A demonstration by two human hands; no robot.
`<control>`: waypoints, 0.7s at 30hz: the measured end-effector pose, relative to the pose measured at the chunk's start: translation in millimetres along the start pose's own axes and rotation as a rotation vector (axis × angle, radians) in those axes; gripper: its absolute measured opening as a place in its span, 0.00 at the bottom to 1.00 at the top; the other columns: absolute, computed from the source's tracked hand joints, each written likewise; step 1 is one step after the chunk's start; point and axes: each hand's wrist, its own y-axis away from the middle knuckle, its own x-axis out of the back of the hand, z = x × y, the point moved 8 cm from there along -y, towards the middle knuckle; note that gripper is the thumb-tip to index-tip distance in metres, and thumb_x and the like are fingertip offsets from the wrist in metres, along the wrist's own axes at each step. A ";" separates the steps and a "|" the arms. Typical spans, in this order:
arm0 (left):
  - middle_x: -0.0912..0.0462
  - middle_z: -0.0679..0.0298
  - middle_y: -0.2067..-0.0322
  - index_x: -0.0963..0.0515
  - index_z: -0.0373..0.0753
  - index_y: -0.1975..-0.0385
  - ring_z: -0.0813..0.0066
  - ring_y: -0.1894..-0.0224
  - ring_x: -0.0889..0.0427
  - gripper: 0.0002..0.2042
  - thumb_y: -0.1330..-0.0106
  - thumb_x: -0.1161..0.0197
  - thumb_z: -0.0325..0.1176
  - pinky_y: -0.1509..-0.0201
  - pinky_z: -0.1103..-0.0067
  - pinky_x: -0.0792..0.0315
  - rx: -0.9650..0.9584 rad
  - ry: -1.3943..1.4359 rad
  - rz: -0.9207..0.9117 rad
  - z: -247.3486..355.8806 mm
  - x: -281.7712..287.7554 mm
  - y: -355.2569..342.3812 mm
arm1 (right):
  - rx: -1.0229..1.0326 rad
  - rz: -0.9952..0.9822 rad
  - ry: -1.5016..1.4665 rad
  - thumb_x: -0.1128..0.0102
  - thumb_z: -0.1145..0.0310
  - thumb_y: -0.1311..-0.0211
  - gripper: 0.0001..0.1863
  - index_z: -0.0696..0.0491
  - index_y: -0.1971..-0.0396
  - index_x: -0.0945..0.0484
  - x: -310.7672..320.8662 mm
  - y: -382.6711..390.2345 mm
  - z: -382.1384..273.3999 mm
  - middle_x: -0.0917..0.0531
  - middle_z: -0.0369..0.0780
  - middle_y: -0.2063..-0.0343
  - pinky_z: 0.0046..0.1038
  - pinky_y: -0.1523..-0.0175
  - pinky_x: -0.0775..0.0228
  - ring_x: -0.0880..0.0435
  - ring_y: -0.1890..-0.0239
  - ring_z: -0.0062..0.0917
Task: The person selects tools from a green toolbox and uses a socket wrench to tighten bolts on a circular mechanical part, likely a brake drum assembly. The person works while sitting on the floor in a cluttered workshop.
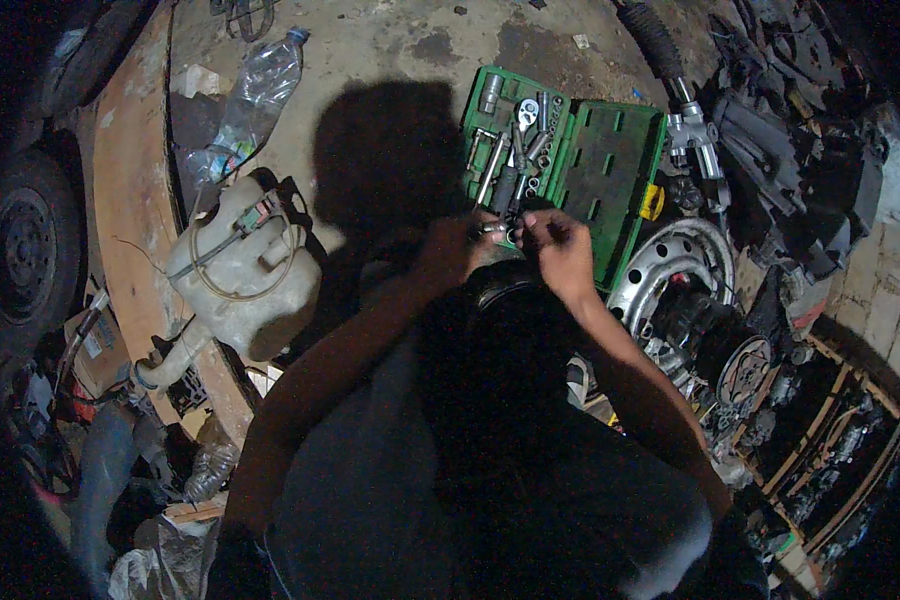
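1. The left hand is curling its fingers at the near edge of the green toolbox; whether it is gripping anything, I cannot tell
2. The right hand is bending its fingers just beside it, grip also unclear
3. A ratchet is lying toward the toolbox's far edge, among sockets

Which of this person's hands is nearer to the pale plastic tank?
Left. The left hand is to the right of the tank; the right hand is farther right.

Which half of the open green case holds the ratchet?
The left half; the ratchet lies there among sockets. The right half shows only moulded slots.
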 end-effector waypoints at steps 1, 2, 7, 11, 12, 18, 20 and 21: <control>0.13 0.53 0.65 0.18 0.34 0.57 0.63 0.61 0.13 0.14 0.29 0.38 0.40 0.55 0.67 0.23 0.014 -0.044 0.047 -1.8 6.5 -1.2 | 0.068 0.065 0.085 0.38 0.74 0.34 0.08 0.62 0.60 0.17 7.5 -4.4 -4.8 0.12 0.46 0.65 0.33 0.51 0.24 0.13 0.60 0.30; 0.13 0.52 0.65 0.18 0.34 0.57 0.61 0.62 0.13 0.14 0.28 0.39 0.41 0.55 0.66 0.23 0.032 -0.086 0.099 -3.5 14.4 -0.9 | 0.138 0.125 0.170 0.40 0.74 0.32 0.08 0.62 0.59 0.17 13.9 -6.8 -22.5 0.12 0.46 0.64 0.32 0.50 0.24 0.13 0.60 0.29; 0.14 0.48 0.63 0.18 0.34 0.55 0.51 0.61 0.13 0.16 0.26 0.42 0.42 0.56 0.63 0.23 -0.024 -0.116 0.404 -6.6 47.5 0.8 | 0.170 0.213 0.454 0.41 0.80 0.40 0.15 0.60 0.53 0.17 27.2 -31.1 -25.7 0.13 0.52 0.59 0.33 0.47 0.25 0.13 0.55 0.38; 0.14 0.47 0.64 0.18 0.34 0.55 0.49 0.62 0.14 0.16 0.26 0.42 0.42 0.58 0.63 0.23 -0.125 -0.222 0.545 -15.5 58.0 3.1 | 0.347 0.167 0.535 0.39 0.81 0.47 0.18 0.59 0.54 0.17 11.0 -36.3 -30.9 0.16 0.53 0.62 0.38 0.46 0.26 0.16 0.54 0.46; 0.14 0.47 0.65 0.18 0.34 0.56 0.48 0.62 0.14 0.16 0.26 0.42 0.42 0.58 0.63 0.23 -0.116 -0.206 0.542 -6.0 60.1 4.7 | 0.372 0.158 0.584 0.39 0.82 0.47 0.17 0.59 0.55 0.17 6.5 -35.6 -37.9 0.16 0.53 0.62 0.40 0.46 0.26 0.18 0.54 0.48; 0.14 0.48 0.67 0.18 0.34 0.57 0.49 0.64 0.13 0.16 0.26 0.42 0.42 0.60 0.64 0.23 -0.120 -0.178 0.530 7.8 61.3 4.9 | 0.428 0.097 0.619 0.37 0.81 0.45 0.14 0.61 0.56 0.18 1.7 -41.5 -31.2 0.19 0.54 0.58 0.44 0.46 0.28 0.21 0.54 0.51; 0.14 0.48 0.67 0.18 0.34 0.56 0.52 0.64 0.13 0.16 0.26 0.42 0.42 0.60 0.65 0.23 -0.094 -0.143 0.501 7.5 60.4 4.6 | 0.405 0.107 0.595 0.37 0.80 0.44 0.15 0.61 0.55 0.18 2.1 -39.5 -34.7 0.20 0.54 0.57 0.44 0.46 0.28 0.21 0.54 0.51; 0.14 0.49 0.66 0.18 0.34 0.56 0.53 0.64 0.13 0.16 0.26 0.42 0.42 0.59 0.65 0.23 -0.068 -0.096 0.475 8.7 59.6 5.4 | 0.393 0.114 0.603 0.37 0.79 0.43 0.15 0.60 0.54 0.18 2.7 -38.6 -35.7 0.20 0.54 0.57 0.44 0.46 0.28 0.21 0.54 0.51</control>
